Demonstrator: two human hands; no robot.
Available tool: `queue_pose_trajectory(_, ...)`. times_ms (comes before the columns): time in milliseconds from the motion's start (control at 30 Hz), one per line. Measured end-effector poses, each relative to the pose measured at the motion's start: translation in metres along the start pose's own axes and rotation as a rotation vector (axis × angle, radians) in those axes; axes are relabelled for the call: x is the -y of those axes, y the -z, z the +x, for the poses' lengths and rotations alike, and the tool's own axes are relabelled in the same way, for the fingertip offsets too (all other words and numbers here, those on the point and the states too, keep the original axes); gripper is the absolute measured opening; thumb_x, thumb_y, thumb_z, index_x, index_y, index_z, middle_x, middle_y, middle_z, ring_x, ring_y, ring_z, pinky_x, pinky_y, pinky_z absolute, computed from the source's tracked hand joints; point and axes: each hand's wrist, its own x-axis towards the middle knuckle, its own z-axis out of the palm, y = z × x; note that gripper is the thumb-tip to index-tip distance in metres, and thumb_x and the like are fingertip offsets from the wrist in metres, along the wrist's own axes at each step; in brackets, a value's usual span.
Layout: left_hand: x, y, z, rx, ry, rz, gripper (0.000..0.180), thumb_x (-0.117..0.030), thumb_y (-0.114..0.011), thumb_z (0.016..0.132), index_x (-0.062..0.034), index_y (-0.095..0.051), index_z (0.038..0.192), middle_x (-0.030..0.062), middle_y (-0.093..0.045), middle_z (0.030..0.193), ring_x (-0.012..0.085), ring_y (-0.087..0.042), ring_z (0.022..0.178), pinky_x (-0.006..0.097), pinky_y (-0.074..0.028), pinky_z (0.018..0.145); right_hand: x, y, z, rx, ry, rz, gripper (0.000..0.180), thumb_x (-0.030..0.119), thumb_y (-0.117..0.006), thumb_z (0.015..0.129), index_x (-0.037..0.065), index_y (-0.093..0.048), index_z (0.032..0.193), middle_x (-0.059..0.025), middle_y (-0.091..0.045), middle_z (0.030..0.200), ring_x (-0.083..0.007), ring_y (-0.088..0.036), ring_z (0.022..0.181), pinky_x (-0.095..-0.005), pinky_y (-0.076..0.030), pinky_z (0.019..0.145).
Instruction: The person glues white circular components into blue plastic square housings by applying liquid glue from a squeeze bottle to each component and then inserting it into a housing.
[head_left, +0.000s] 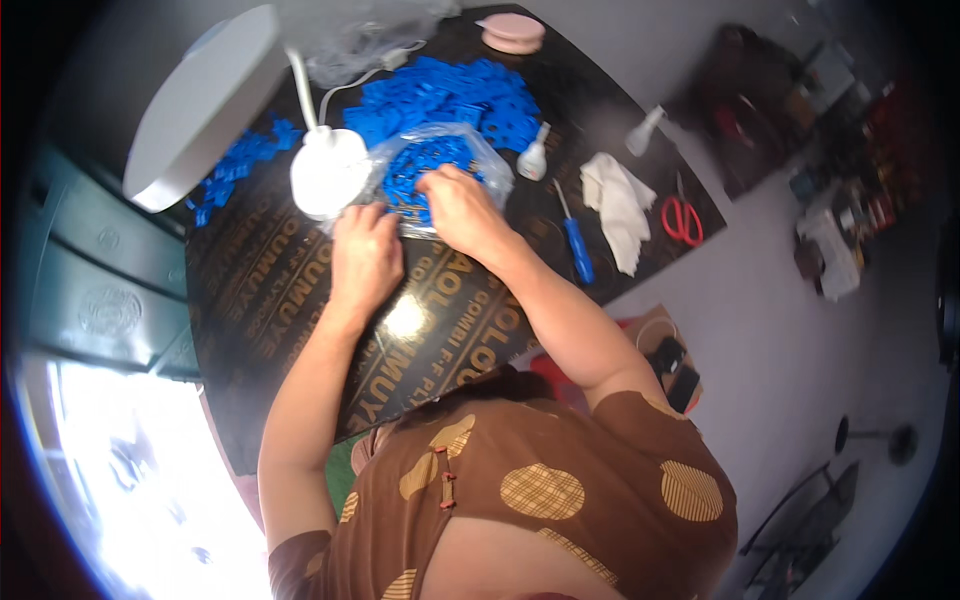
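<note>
A clear plastic bag [448, 150] filled with small blue plastic pieces lies on a dark printed board [300, 300]. My right hand [462, 208] rests on top of the bag, fingers curled into it. My left hand [365, 250] presses at the bag's near left edge, next to the white round base of a desk lamp [328, 172]. A larger heap of loose blue pieces [450, 95] lies just beyond the bag. More blue pieces [235, 165] sit to the left under the lamp's shade.
A blue-handled screwdriver [575, 240], white cloth [622, 205], red scissors [682, 220] and two small white bottles [535, 155] lie to the right on the board. A pink round lid [512, 32] sits at the far edge. The white lamp shade [205, 105] overhangs the left side.
</note>
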Motion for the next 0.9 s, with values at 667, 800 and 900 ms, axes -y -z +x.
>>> queue_pose_trajectory(667, -0.001, -0.010, -0.001, -0.066, 0.068, -0.031, 0.011, -0.011, -0.062, 0.074, -0.0022, -0.059, 0.069, 0.0127, -0.057, 0.075, 0.0283, -0.052, 0.077, 0.040, -0.041, 0.070, -0.008, 0.006, 0.003, 0.044, 0.157, -0.251, 0.013, 0.006, -0.070, 0.071, 0.002, -0.066, 0.083, -0.0124, -0.061, 0.085, -0.0307, -0.055, 0.088, -0.0394, -0.046, 0.080)
queue_pose_trajectory(800, -0.003, -0.009, -0.002, -0.063, 0.091, -0.053, 0.011, -0.011, -0.062, 0.074, -0.0018, -0.060, 0.069, 0.0129, -0.059, 0.076, 0.0286, -0.053, 0.077, 0.040, -0.041, 0.070, -0.011, 0.005, 0.004, -0.013, 0.163, -0.289, 0.012, 0.005, -0.070, 0.071, 0.003, -0.065, 0.081, -0.0118, -0.061, 0.083, -0.0299, -0.055, 0.086, -0.0398, -0.046, 0.078)
queue_pose_trajectory(900, -0.001, -0.009, -0.005, -0.071, 0.109, -0.049, 0.011, -0.011, -0.061, 0.074, -0.0017, -0.060, 0.067, 0.0130, -0.059, 0.074, 0.0287, -0.053, 0.077, 0.040, -0.041, 0.071, -0.010, 0.004, 0.003, -0.029, 0.160, -0.304, 0.013, 0.005, -0.070, 0.071, 0.003, -0.065, 0.083, -0.0118, -0.061, 0.084, -0.0301, -0.055, 0.086, -0.0400, -0.045, 0.078)
